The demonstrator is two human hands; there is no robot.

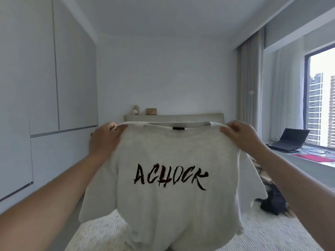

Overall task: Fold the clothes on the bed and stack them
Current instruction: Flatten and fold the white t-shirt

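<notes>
A white T-shirt [168, 156] with black lettering on its chest hangs spread out in the air in front of me, over the bed [262, 238]. My left hand [105, 138] pinches its left shoulder. My right hand [241, 134] pinches its right shoulder. The shirt's hem dangles just above the striped bedcover. A dark garment [273, 201] lies crumpled on the bed to the right, partly hidden by the shirt and my right forearm.
White wardrobe doors [45, 87] line the left wall. The headboard [174, 117] stands at the far end with small items on its shelf. At the right, a laptop [288, 140] and cables sit on the window sill.
</notes>
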